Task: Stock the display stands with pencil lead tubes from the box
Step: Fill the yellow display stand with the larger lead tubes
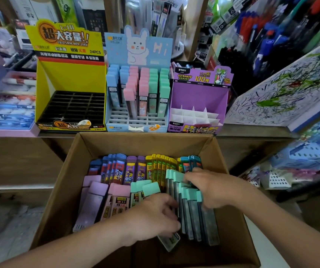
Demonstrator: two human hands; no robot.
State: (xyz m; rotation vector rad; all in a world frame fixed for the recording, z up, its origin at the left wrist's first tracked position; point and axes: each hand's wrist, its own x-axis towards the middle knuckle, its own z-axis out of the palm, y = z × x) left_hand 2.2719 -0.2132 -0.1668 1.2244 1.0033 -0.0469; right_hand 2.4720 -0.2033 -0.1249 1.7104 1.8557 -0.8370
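Tubes (116,200) stood sorted by colour in the box (58,190), which sat just below the edge of the surface (252,131), presumably to keep the reach short. On that surface, the yellow stand (70,78) held nothing in its black grid. The blue stand (116,128) was filled in its rear rows, with its front slots vacant. The purple stand (199,93) showed bare white dividers. Inside the box, the left hand (155,215) gripped the lower part of the mint tubes (192,209), its fingers curled and blurred. The right hand (211,187) curled over their caps from the other side. This two-sided hold probably kept the bundle squared for a single lift. Mint matched the right columns of the blue stand, the likely destination.
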